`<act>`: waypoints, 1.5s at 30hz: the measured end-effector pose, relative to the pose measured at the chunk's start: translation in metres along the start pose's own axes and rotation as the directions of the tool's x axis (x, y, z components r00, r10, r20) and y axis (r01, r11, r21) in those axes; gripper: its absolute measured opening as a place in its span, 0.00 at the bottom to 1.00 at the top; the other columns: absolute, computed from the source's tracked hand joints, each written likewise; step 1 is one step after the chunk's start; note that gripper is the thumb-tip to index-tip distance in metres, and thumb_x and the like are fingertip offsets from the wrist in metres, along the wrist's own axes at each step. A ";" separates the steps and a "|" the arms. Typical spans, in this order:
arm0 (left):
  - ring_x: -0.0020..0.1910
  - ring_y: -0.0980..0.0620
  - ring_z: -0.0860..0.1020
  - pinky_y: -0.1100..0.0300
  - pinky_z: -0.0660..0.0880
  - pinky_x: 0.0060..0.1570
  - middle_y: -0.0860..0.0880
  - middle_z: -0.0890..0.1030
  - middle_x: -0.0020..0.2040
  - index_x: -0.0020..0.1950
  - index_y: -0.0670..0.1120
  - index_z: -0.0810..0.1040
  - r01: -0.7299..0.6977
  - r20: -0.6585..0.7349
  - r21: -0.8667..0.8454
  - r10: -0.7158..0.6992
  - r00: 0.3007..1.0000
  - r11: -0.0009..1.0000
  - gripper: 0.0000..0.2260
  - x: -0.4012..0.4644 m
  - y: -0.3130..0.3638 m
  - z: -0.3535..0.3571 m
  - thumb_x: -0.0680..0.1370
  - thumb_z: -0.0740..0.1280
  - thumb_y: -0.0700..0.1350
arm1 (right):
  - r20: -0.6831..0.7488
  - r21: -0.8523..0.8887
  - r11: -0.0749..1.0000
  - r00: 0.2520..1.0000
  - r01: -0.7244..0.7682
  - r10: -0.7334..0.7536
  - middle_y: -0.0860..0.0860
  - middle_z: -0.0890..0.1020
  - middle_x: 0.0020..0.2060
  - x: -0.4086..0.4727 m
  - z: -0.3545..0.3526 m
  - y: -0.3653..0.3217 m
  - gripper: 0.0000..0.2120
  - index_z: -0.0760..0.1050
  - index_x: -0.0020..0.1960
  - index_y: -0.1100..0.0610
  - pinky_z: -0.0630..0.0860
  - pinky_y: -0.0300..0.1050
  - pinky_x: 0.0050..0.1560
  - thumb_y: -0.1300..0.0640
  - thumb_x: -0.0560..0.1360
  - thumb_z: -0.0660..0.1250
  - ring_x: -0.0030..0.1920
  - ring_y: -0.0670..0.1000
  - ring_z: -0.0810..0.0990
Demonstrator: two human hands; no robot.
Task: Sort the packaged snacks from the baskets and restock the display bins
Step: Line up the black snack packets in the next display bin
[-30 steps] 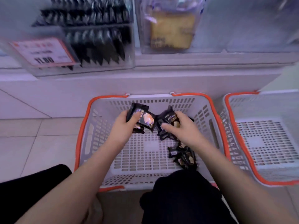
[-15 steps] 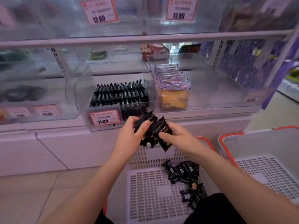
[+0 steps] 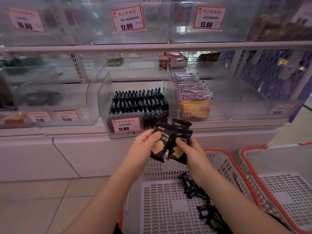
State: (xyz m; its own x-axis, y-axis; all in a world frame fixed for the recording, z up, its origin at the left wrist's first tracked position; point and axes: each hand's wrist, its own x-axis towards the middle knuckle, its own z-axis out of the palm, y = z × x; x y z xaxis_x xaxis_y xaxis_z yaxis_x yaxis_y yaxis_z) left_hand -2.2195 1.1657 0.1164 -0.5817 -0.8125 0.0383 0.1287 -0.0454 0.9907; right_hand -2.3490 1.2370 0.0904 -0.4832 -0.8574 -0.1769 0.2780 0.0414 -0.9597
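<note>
While both hands are raised above the white basket (image 3: 224, 168), the left hand (image 3: 143, 146) grips one black snack packet (image 3: 160, 144) and the right hand (image 3: 190, 153) grips the other packets (image 3: 180, 141), just below the clear bin (image 3: 104, 98) stocked with matching black packs (image 3: 138, 102). Loose packets (image 3: 200, 201) lie on the basket floor.

Pale tiled floor (image 3: 42, 200), white shelving base (image 3: 84, 154)

Glossy black foil snack packets (image 3: 161, 146), clear glossy plastic bin (image 3: 135, 85), matt perforated plastic basket (image 3: 168, 208).
</note>
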 end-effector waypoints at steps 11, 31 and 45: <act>0.52 0.69 0.74 0.70 0.72 0.46 0.63 0.75 0.56 0.66 0.63 0.60 0.078 0.008 0.137 -0.080 0.997 0.987 0.18 0.006 -0.015 0.019 0.78 0.61 0.54 | 0.308 -0.084 0.992 0.949 0.097 -0.067 0.46 0.79 0.57 -0.007 0.020 0.008 0.30 0.68 0.65 0.48 0.75 0.33 0.51 0.35 0.69 0.50 0.55 0.38 0.79; 0.56 0.56 0.75 0.66 0.67 0.53 0.54 0.79 0.58 0.61 0.49 0.78 -0.392 0.407 0.827 0.052 0.912 0.402 0.13 0.126 0.069 -0.015 0.81 0.57 0.46 | 0.018 -0.636 0.711 0.926 0.302 -0.377 0.35 0.78 0.42 0.038 0.001 -0.126 0.15 0.68 0.57 0.46 0.74 0.29 0.35 0.47 0.73 0.67 0.41 0.34 0.78; 0.66 0.48 0.66 0.51 0.66 0.63 0.51 0.69 0.68 0.68 0.58 0.70 -0.677 0.581 0.735 -0.486 0.653 -0.030 0.17 0.194 0.057 -0.034 0.79 0.59 0.55 | 0.079 -0.936 0.297 0.938 0.186 -0.339 0.45 0.78 0.42 0.084 0.052 -0.147 0.18 0.67 0.59 0.52 0.74 0.40 0.34 0.44 0.74 0.63 0.38 0.43 0.77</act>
State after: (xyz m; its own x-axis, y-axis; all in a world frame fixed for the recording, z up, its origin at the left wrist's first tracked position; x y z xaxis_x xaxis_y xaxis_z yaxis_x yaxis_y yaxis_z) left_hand -2.2978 0.9853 0.1756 -0.9089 -0.1708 -0.3804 -0.2008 0.9788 0.0402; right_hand -2.3871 1.1318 0.2285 -0.4818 -0.8583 0.1765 -0.7848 0.3330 -0.5227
